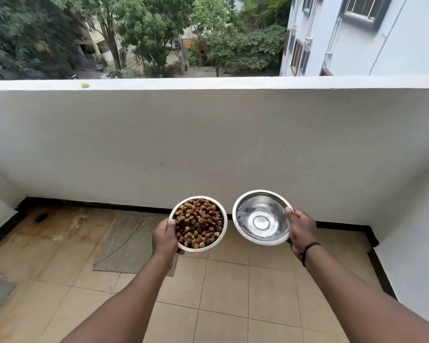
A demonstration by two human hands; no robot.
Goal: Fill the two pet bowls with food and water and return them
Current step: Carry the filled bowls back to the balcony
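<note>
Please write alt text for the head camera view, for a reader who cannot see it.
Over a tiled balcony floor, the left hand holds a steel bowl of kibble and the right hand a steel bowl of water. A white parapet wall, trees and a building lie ahead.

Two round, shiny steel bowls (261, 217) at lower centre, polished and gleaming; matt white plastered wall (208, 144) behind; smooth beige floor tiles (233, 293) below.
</note>
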